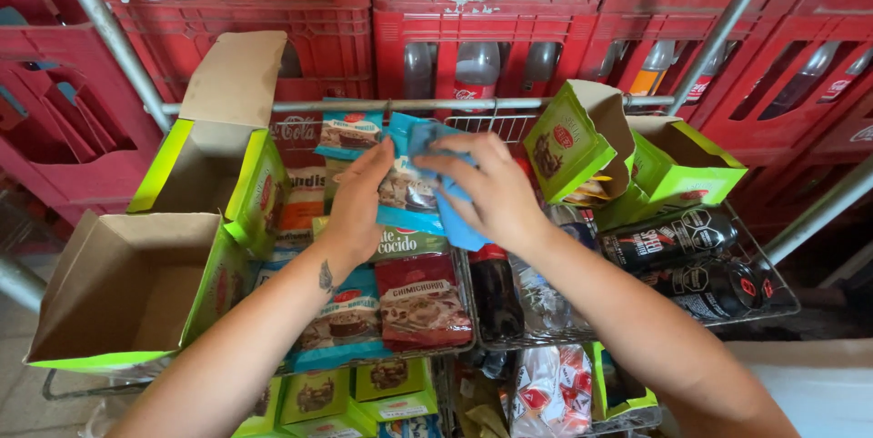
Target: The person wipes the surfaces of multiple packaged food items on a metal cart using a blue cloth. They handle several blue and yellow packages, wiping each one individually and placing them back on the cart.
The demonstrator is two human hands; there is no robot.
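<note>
Both my hands hold a bundle of light-blue snack packets point(414, 191) above a wire cart basket point(473, 340). My left hand point(359, 201) grips the packets from the left side. My right hand point(486, 185) covers their right side with fingers curled over the top. Beneath the hands lie more packets: a green-and-red one point(409, 242), a dark red one point(423, 306) and a light-blue one point(341, 324). One more light-blue packet point(348, 134) stands behind my left hand.
An open green-edged cardboard box point(127, 288) sits at the left, another point(232, 142) behind it, and two smaller green boxes point(582, 142) point(682, 165) at the right. Dark bottles and cans point(691, 261) lie in the basket's right section. Red bottle crates point(473, 10) are stacked behind.
</note>
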